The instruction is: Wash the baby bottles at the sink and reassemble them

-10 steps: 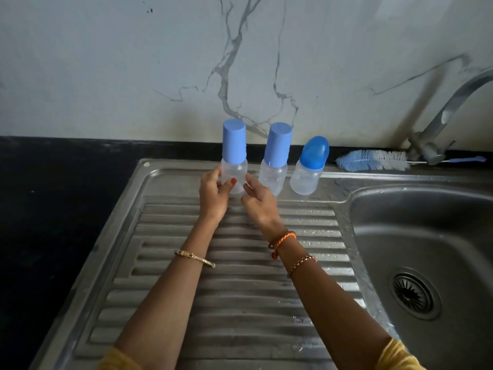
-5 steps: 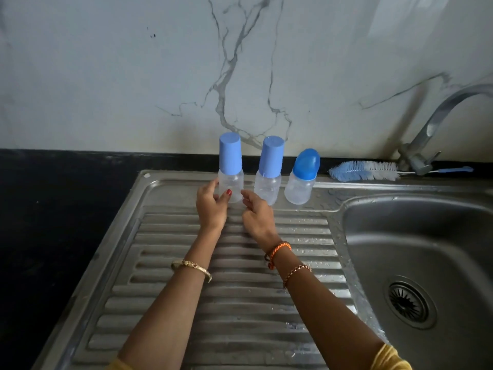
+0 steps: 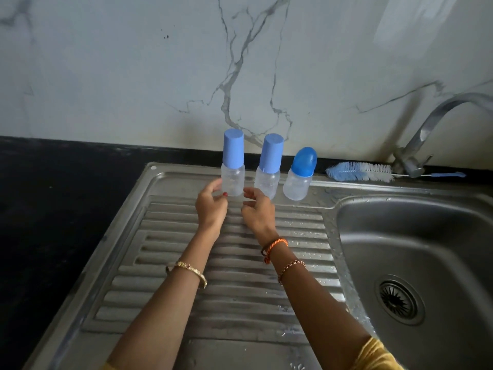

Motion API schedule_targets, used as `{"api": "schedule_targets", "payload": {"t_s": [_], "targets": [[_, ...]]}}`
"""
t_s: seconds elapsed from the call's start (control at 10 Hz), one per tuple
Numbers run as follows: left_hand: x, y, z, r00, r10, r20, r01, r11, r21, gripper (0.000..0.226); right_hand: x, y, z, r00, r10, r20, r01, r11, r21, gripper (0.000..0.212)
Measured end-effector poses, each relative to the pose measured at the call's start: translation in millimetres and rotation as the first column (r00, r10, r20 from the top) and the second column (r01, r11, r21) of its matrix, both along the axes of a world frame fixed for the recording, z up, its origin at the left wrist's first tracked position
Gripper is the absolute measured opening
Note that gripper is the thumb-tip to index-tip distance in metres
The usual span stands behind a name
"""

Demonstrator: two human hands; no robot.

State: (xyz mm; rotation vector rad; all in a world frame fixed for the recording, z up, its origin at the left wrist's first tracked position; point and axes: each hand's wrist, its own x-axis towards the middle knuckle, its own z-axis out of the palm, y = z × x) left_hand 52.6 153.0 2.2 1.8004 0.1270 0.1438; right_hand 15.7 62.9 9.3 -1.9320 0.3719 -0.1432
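Bottles stand in a row at the back of the steel drainboard [image 3: 234, 311], just before the black counter edge and the veined wall. Left bottle [image 3: 233, 166] and middle bottle [image 3: 268, 166] wear tall flat-topped blue caps; right bottle [image 3: 300, 174] wears a rounded blue dome. All three are capped and upright, the clear bodies close together but apart.

Left hand [image 3: 210, 206] sits at the base of the left bottle, fingers loosely curled, the thumb tip just beside the clear body; I cannot tell whether it touches. Right hand [image 3: 257, 209] hovers in front of the gap between the left and middle bottles, fingers relaxed, holding nothing.

Brush [image 3: 358, 172], blue and white, lies along the back rim toward the tap [image 3: 416, 145]. Sink [image 3: 400, 236] opens to the right, its drain low in the bowl. Water drops speckle the ridges near it.
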Motion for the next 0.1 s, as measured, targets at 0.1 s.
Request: {"api": "schedule_targets", "payload": {"t_s": [0.1], "targets": [[-10.5,0.9,2.4,0.998,-0.020,-0.064,0.015,0.996,-0.090,0.042,-2.2,-3.9,9.7,0.997,-0.059,0.044,0.058,0.998,0.011,0.043]]}}
